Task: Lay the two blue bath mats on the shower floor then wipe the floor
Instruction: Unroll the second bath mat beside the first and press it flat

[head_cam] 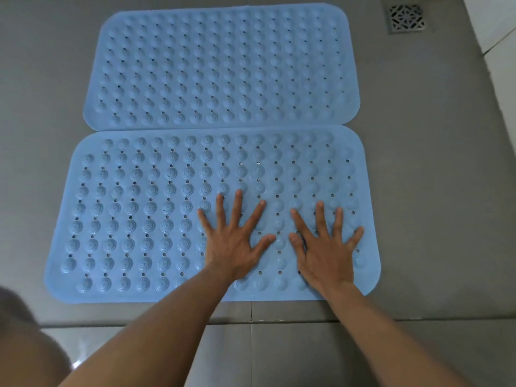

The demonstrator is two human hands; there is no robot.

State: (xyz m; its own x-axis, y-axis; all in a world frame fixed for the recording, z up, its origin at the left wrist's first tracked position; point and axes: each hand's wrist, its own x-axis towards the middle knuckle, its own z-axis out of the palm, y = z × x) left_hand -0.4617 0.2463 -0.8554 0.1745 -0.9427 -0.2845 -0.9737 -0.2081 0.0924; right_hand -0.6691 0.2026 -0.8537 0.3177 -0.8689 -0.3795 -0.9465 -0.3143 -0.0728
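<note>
Two blue bath mats lie flat on the grey shower floor (418, 163), long edges touching. The far mat (220, 68) sits toward the back. The near mat (134, 213) lies in front of it, its front edge close to the floor's step. Both show rows of round bumps and small holes. My left hand (233, 241) rests palm down with fingers spread on the near mat's middle. My right hand (325, 247) rests the same way just to its right. Neither hand holds anything.
A square metal drain grate (406, 18) sits at the back right corner. A pale tiled wall (499, 29) rises along the right edge. A low step edge (279, 321) runs across in front of the near mat. My knee (25, 344) shows at bottom left.
</note>
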